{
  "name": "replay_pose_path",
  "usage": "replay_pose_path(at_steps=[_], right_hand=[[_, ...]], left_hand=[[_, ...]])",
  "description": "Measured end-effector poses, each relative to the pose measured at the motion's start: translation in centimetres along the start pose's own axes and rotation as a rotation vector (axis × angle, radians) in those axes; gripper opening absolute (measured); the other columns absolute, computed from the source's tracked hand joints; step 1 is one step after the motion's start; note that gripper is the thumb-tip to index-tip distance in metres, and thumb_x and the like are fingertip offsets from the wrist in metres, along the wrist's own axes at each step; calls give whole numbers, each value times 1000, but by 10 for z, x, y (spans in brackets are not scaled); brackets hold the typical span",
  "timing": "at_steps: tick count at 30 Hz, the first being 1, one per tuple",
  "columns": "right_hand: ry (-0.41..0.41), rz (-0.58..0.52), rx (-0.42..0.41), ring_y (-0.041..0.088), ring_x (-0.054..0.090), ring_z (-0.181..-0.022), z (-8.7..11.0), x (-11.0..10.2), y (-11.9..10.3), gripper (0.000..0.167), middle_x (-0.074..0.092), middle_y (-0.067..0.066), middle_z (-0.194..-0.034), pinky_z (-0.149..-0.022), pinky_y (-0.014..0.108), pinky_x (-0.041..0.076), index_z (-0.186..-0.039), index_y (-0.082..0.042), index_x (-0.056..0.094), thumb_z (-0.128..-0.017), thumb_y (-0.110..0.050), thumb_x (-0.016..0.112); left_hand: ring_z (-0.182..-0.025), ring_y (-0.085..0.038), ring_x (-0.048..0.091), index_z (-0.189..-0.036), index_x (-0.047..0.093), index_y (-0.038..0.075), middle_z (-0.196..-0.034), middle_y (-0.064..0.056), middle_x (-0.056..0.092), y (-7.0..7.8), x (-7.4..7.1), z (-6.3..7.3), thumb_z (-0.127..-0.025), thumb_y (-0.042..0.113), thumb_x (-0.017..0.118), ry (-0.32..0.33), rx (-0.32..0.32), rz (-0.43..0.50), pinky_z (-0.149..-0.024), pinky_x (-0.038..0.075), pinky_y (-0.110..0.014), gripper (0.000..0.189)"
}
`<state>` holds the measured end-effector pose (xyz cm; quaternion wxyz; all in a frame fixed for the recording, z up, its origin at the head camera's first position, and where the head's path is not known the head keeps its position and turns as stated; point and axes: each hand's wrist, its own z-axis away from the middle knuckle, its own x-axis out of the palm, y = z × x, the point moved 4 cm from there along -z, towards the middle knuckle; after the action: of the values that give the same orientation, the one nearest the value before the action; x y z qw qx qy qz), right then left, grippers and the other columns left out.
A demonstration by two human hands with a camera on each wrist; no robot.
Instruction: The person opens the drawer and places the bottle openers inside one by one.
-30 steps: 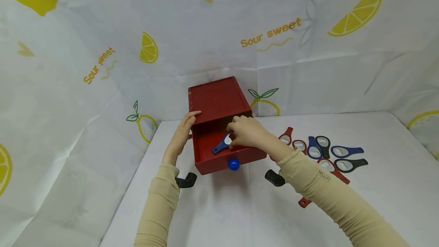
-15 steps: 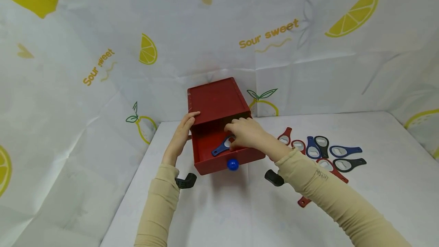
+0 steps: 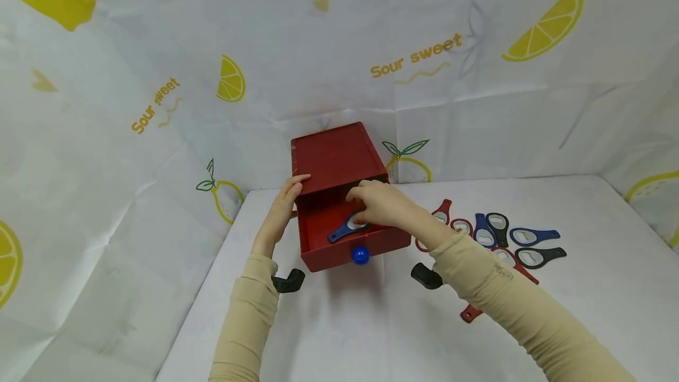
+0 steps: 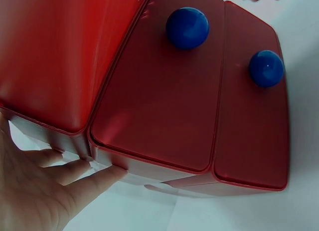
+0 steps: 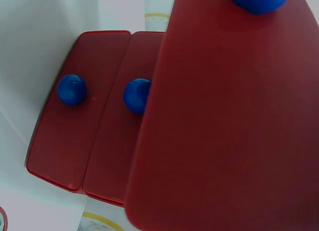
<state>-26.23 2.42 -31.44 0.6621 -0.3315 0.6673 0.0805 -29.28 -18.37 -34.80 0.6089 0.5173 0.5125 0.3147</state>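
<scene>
A red drawer cabinet (image 3: 336, 155) stands on the white table, its top drawer (image 3: 318, 258) pulled out by a blue ball knob (image 3: 361, 255). In that drawer lies a blue bottle opener (image 3: 343, 230) with a silvery round head. My right hand (image 3: 382, 202) is inside the drawer over the opener's head, thumb and fingertips spread apart. My left hand (image 3: 279, 211) rests along the cabinet's left side, a fingertip at the top edge. In the left wrist view, the left fingers (image 4: 94, 183) are straight against the cabinet wall. The right wrist view hides the right hand behind the drawer front (image 5: 224, 121).
Several red, blue and black bottle openers, such as a black one (image 3: 540, 257), lie to the right on the table. Two lower drawers with blue knobs, the middle one (image 4: 159, 91) and the bottom one (image 4: 251, 111), are shut. A lemon-print cloth hangs behind.
The right hand's thumb and fingers have parted, and the blue bottle opener has settled flat in the drawer. My left hand has stayed at the cabinet's side.
</scene>
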Motion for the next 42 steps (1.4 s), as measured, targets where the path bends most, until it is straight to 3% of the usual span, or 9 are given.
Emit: replay_pose_path(at_steps=[8, 14, 20, 25, 29, 35, 42], right_hand=[[43, -140, -15, 24, 57, -99, 11, -14, 1, 38, 62, 10, -108, -83, 36, 48, -116, -8, 64, -81, -21, 72], [127, -200, -56, 25, 58, -99, 24, -27, 9, 36, 63, 11, -106, -84, 38, 49, -115, -6, 64, -82, -20, 70], [202, -286, -2, 21, 55, -99, 45, -40, 25, 35, 61, 8, -106, -81, 36, 48, -115, -9, 63, -86, -27, 66], [282, -301, 28, 20, 54, -102, 66, -46, 41, 34, 61, 5, -112, -81, 42, 48, -116, -13, 63, -88, -32, 64], [354, -301, 15, 20, 56, -100, 84, -45, 54, 31, 62, 5, -112, -78, 41, 49, -116, -15, 63, -88, -28, 64], [428, -267, -13, 7, 51, -94, 110, -36, 76, 31, 60, -2, -107, -71, 25, 46, -114, -17, 63, -84, -21, 69], [382, -265, 50, -2, 50, -97, 147, -20, 104, 34, 59, -2, -111, -79, 18, 45, -118, -20, 61, -85, -20, 68]], left_hand=[[-130, -30, 36, -140, 36, 23, -148, -10, 29, -2, -1, 0, -102, 36, 30, 3, -8, -2, -97, 39, -53, 41], [-130, -30, 36, -140, 36, 22, -148, -10, 29, -2, -1, 0, -102, 36, 30, 11, -12, -5, -97, 39, -52, 41], [-128, -29, 37, -139, 36, 22, -147, -10, 30, -2, 0, 0, -102, 35, 29, 11, -14, -5, -95, 41, -51, 40], [-130, -30, 36, -140, 36, 21, -148, -10, 28, 1, -1, 0, -102, 34, 29, 10, -8, -11, -96, 39, -52, 41], [-132, -29, 34, -140, 36, 22, -149, -9, 27, 2, -2, -1, -102, 35, 30, 8, -6, -20, -97, 37, -54, 40], [-133, -29, 34, -139, 37, 23, -149, -8, 28, 1, -2, 0, -102, 35, 30, 19, -17, -17, -99, 35, -56, 40], [-131, -29, 35, -139, 37, 24, -148, -7, 28, -1, 0, 0, -102, 36, 30, 7, -13, -6, -99, 36, -55, 40]])
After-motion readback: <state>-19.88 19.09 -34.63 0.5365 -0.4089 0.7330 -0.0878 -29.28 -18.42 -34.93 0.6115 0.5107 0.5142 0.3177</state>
